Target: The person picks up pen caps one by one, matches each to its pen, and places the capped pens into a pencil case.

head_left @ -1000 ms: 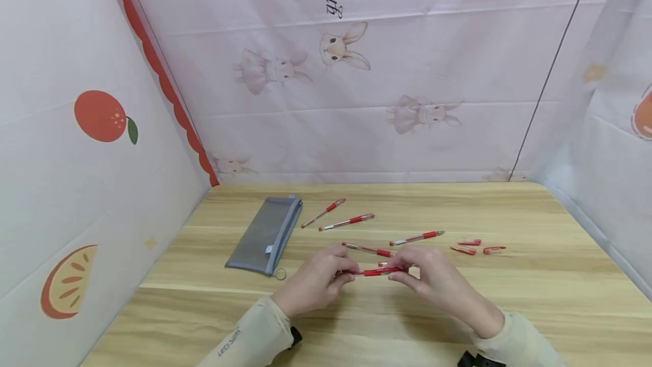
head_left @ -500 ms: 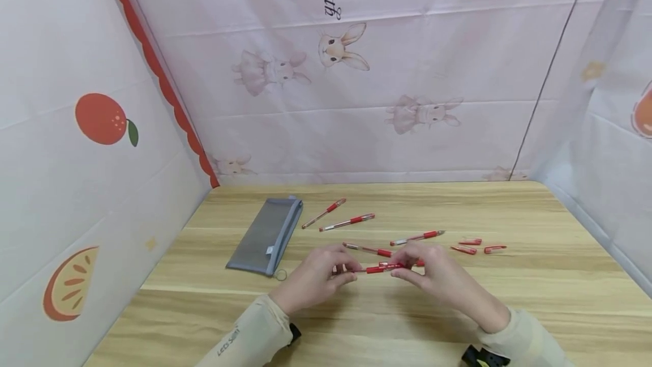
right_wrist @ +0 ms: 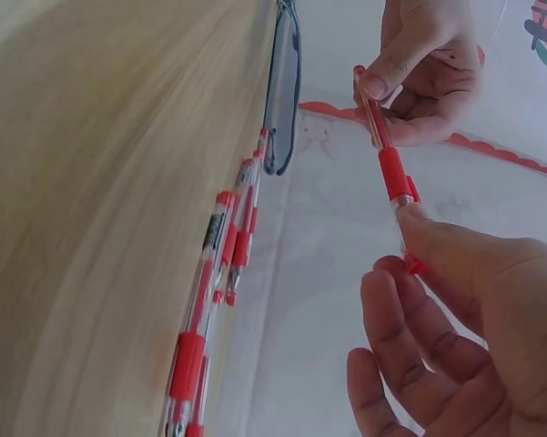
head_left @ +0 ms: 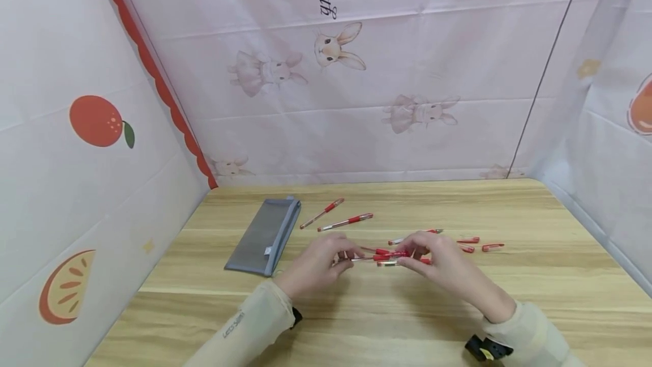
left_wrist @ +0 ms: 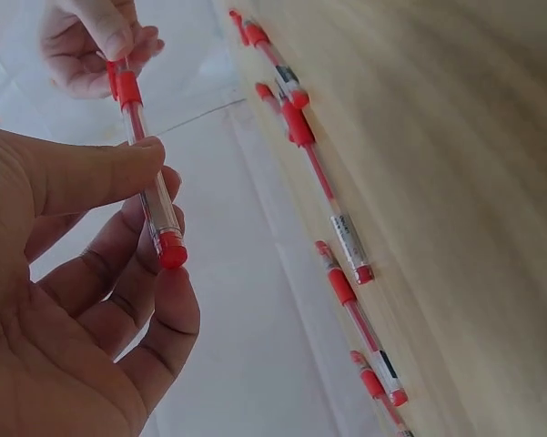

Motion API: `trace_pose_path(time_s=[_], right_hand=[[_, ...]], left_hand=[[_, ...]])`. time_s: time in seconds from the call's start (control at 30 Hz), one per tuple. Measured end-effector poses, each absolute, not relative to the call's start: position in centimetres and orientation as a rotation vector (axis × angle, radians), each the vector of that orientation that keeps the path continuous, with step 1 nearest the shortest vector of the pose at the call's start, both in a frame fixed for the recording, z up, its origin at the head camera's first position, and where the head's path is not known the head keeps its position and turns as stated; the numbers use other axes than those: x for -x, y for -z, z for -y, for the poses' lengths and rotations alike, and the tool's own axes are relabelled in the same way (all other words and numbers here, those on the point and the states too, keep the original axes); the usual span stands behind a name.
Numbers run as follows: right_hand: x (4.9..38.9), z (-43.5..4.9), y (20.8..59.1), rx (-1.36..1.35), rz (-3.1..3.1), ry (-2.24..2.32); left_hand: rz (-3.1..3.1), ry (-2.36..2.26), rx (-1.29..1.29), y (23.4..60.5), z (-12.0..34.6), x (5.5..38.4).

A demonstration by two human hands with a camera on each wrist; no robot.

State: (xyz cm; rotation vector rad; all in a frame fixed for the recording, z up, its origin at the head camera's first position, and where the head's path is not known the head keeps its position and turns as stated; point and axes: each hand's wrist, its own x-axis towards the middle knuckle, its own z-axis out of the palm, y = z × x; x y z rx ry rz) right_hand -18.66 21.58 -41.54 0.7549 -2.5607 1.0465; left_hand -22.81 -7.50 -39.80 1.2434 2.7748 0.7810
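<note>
A clear-barrelled pen [right_wrist: 393,173] with a red grip and a red-clipped cap is held level above the table between both hands. My left hand [head_left: 321,262] pinches its rear barrel between thumb and fingers; the red end plug [left_wrist: 171,249] points out past the fingers in the left wrist view. At the other end my right hand [head_left: 443,254] pinches the cap end between thumb and forefinger, the remaining fingers loosely bent. The cap sits over the tip end, partly covered by the right fingers. Just beneath and behind the hands lie similar pens, including one pen [head_left: 388,263].
Two pens [head_left: 346,222] lie farther back, left of centre. A grey mesh zip pouch [head_left: 257,239] rests at the left. Several loose red caps, one cap [head_left: 493,247] farthest right, lie right of my right hand. Printed cloth [head_left: 305,146] hangs behind the wooden table [head_left: 204,310].
Both hands have shifted slightly away from me with the pen, and the right hand a little to the right. The pens and pouch on the table stay put.
</note>
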Motion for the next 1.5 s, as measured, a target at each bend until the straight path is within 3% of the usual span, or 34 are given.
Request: trace_pose_path(time_s=[0.8,1.5], right_hand=[[18.0,-27.5,41.3,-0.542,2.710,-1.010],[17.5,-29.6,41.8,-0.530,2.736,-0.985]], left_hand=[[-2.772,-0.702,-0.930,40.8,2.8,31.4],[-2.894,-0.410,-0.788,43.1,-1.6,35.2]])
